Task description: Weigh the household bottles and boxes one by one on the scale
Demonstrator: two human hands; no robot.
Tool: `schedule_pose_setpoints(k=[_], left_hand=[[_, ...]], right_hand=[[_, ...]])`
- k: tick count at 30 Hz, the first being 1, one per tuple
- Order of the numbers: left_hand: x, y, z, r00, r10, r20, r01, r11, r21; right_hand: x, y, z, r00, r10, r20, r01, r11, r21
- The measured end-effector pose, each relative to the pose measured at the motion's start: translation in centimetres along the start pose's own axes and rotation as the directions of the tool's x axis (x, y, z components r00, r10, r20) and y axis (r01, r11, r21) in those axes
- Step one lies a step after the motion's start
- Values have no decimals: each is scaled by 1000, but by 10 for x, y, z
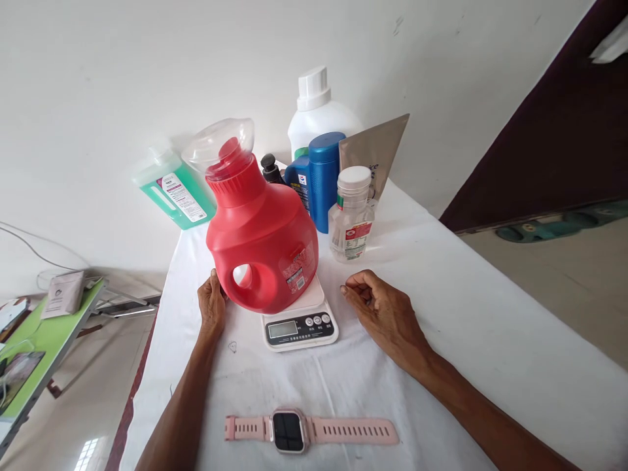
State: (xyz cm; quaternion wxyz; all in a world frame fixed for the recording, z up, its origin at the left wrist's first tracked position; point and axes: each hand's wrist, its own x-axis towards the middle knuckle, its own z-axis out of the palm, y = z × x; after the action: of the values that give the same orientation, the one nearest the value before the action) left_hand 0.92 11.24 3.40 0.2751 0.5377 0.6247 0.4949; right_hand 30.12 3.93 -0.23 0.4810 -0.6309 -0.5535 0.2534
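A large red detergent jug (260,229) with a clear plastic cup over its red cap rests on a white digital kitchen scale (300,330). My left hand (212,304) is at the jug's left side, thumb up, with its other fingers mostly hidden; whether it touches the jug I cannot tell. To the right of the scale, my right hand (385,311) rests on the white cloth, fingers curled in toward the thumb, with nothing visible in them. A pink-strapped smartwatch (288,430) lies flat in front of the scale.
Behind the jug stand a green-liquid bottle (179,193), a black pump bottle (269,168), a white jug (314,111), a blue bottle (326,183), a clear jar (352,222) and a beige pouch (377,147). A green table (53,333) is at left.
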Motion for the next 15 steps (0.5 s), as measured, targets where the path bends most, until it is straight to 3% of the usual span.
schedule_pose_setpoints(k=[9,12,15], left_hand=[[4,-5,-1,1000,16,-15,-16,1000,-23],[7,11,-6,996,81,-38,-85,992,-94],[5,43,-12,970,241,-23,-240,943,-230]], right_hand=[[0,-2,0,999,36,19,-36,999,11],[0,-6,-4,995,88,56,-90,995,40],[-2,-17,-13,982,143,122,-151,986,63]])
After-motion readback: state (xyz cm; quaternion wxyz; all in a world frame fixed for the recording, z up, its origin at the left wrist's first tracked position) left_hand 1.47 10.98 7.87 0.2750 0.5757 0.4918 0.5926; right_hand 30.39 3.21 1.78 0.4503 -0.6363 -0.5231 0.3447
